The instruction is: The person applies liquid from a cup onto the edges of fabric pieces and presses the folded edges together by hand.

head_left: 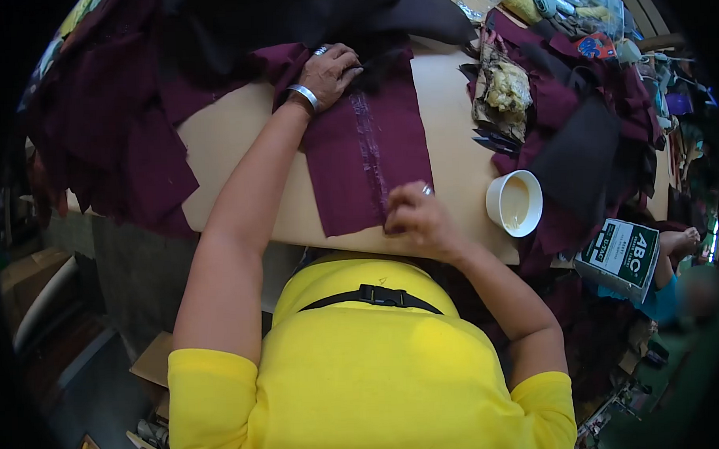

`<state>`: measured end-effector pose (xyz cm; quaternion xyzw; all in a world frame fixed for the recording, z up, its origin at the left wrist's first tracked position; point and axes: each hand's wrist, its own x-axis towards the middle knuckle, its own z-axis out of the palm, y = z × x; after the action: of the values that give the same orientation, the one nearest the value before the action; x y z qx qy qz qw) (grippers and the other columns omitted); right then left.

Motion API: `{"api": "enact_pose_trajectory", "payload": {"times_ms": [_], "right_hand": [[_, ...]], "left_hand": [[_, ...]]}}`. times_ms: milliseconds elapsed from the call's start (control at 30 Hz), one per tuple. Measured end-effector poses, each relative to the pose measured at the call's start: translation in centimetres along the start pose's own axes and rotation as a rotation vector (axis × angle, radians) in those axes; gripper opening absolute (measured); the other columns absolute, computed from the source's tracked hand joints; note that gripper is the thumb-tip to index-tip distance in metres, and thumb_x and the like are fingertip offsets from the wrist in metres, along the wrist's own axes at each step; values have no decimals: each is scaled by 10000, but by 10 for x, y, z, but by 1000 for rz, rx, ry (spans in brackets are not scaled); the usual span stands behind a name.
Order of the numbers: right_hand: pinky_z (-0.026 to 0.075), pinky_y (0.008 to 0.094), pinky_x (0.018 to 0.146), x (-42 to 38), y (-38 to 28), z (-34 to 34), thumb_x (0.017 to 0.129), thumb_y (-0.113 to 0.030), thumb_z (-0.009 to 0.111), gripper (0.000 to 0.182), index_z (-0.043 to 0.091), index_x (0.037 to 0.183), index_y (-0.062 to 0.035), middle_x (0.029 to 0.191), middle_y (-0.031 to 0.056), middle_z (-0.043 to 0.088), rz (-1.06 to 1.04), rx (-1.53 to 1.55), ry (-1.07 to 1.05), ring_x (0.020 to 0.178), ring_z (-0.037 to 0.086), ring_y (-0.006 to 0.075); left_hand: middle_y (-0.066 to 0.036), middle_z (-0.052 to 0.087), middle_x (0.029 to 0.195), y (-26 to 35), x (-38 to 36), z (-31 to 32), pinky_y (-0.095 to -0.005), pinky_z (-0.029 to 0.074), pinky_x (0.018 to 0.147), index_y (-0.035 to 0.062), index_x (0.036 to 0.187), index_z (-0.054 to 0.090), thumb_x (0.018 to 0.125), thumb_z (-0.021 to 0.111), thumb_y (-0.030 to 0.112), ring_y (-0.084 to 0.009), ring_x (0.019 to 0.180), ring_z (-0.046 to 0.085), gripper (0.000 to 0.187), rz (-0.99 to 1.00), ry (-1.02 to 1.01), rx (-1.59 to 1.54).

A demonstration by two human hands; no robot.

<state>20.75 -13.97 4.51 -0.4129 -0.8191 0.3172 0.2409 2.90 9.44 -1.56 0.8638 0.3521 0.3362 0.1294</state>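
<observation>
A maroon cloth panel (404, 136) lies on the table in front of me, with a pale, shiny smeared strip running down its length. My left hand (330, 73), with a ring and a metal bracelet, rests on the panel's far end beside black cloth (305, 20). Its fingers lie loosely bent on the fabric. Near the panel's close right corner, my right hand (423, 218) has its fingers curled together, slightly blurred. Whatever they hold is hidden. To its right stands a white bowl (495, 206) with some beige liquid inside.
Maroon cloth (111, 154) is heaped on the left. More maroon and black pieces (583, 153) lie at the right, with a crusted yellowish lump (507, 89) beside them. An ABC-labelled box (619, 256) sits by the right edge. Another person's foot (681, 241) shows beyond it.
</observation>
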Motion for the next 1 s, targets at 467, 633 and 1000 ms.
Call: {"api": "enact_pose_trajectory", "payload": {"times_ms": [467, 633, 1000], "right_hand": [[376, 361, 785, 78, 41, -7, 674, 9, 536, 480, 595, 1126, -140, 999, 59, 513, -27, -671, 123, 916, 503, 227], [365, 374, 825, 20, 10, 0, 664, -34, 569, 483, 580, 1142, -103, 1000, 69, 477, -81, -626, 47, 899, 482, 224], [378, 363, 798, -23, -1, 6, 670, -53, 573, 290, 623, 954, -83, 1007, 75, 508, -41, -342, -40, 896, 491, 228]], "left_hand": [[-45, 589, 986, -3, -1, 3, -359, 462, 816, 82, 880, 606, 809, 609, 199, -251, 947, 558, 137, 29, 11, -29], [-43, 584, 985, -1, 1, 1, -358, 462, 817, 83, 876, 599, 811, 603, 199, -253, 944, 557, 134, 17, -8, -17], [-50, 592, 982, -2, 0, 2, -359, 468, 827, 84, 860, 601, 800, 622, 186, -254, 959, 560, 120, 20, -2, -27]]}}
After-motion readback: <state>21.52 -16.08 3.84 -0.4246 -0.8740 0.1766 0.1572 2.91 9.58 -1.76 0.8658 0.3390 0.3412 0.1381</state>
